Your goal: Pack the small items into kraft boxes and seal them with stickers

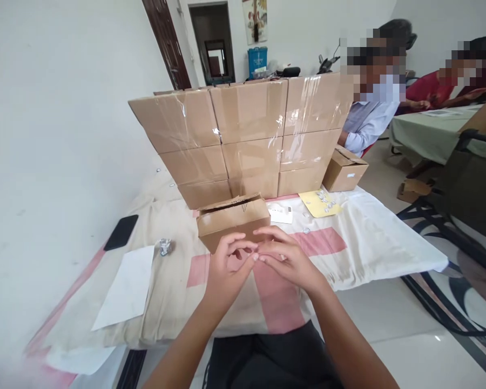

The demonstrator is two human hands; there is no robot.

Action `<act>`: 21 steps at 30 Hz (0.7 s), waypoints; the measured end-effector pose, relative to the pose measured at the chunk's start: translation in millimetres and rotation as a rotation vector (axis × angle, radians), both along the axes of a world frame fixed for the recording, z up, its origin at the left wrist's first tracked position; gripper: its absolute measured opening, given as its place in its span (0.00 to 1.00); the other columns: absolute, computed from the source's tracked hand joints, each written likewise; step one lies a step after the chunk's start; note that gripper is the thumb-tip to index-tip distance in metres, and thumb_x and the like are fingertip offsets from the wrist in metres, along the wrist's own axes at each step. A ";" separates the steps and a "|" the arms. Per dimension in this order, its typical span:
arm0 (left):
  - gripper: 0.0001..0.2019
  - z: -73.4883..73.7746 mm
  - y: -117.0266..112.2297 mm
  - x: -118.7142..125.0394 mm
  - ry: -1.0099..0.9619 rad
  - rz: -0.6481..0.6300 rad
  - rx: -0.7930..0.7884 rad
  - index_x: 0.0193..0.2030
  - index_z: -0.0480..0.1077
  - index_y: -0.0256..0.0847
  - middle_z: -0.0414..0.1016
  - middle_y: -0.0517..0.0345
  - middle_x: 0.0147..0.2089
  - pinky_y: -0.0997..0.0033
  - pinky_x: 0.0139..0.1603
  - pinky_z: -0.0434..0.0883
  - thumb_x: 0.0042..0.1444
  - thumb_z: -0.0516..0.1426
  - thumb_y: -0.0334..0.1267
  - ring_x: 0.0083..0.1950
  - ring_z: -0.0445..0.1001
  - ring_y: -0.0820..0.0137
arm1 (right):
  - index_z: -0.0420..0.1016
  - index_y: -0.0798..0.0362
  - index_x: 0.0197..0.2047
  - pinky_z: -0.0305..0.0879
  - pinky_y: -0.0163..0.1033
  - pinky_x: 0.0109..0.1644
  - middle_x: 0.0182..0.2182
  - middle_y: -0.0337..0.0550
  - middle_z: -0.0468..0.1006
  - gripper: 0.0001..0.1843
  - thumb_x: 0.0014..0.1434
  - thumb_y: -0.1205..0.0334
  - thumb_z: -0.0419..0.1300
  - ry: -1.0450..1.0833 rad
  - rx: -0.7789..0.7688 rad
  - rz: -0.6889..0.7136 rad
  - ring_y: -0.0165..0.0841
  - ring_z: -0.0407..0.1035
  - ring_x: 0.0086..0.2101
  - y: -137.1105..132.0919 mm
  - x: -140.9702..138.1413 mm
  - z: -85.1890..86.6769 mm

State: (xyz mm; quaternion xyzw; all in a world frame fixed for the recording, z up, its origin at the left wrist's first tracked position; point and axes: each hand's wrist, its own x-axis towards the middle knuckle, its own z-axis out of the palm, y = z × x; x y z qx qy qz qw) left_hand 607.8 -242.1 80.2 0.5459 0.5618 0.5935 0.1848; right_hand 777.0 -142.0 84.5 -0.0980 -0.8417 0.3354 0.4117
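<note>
Above the near part of the cloth-covered table, my left hand (228,268) and my right hand (290,258) meet at the fingertips. Thumb and fingers of each are drawn together in a pinch, and whatever lies between them is too small or hidden to make out. Just beyond my fingers stands a small cardboard box (235,220), its top flaps slightly apart. To the left of my left hand lie a crumpled silvery ball (164,247) and a white sheet of paper (127,286).
A wall of stacked, taped cartons (251,116) rises behind the small box. A yellow sheet (314,205) bears several small silvery pieces, near another carton (345,172). A black phone (121,232) lies at left. Two people sit beyond, one in a light shirt (375,119).
</note>
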 end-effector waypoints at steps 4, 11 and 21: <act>0.15 -12.9 -1.3 -2.2 0.162 0.133 0.080 0.52 0.66 0.46 0.83 0.60 0.38 0.67 0.41 0.73 0.62 0.64 0.34 0.40 0.80 0.69 | 0.81 0.48 0.45 0.74 0.44 0.55 0.57 0.49 0.76 0.09 0.70 0.61 0.59 -0.067 0.005 -0.085 0.38 0.75 0.53 -5.6 -8.9 -7.9; 0.11 -2.8 -10.1 -23.4 0.382 0.370 0.395 0.41 0.66 0.45 0.80 0.60 0.36 0.68 0.33 0.67 0.60 0.61 0.26 0.33 0.73 0.72 | 0.77 0.51 0.37 0.72 0.48 0.39 0.35 0.48 0.81 0.08 0.67 0.61 0.59 -0.261 0.118 -0.650 0.42 0.74 0.35 13.1 -11.8 -18.3; 0.13 40.4 10.5 -130.7 0.326 0.221 -0.127 0.58 0.63 0.48 0.74 0.60 0.39 0.62 0.48 0.66 0.69 0.52 0.42 0.44 0.73 0.66 | 0.64 0.59 0.71 0.45 0.62 0.75 0.72 0.55 0.62 0.31 0.73 0.49 0.50 -0.542 0.501 -0.342 0.52 0.54 0.71 56.1 -106.8 24.6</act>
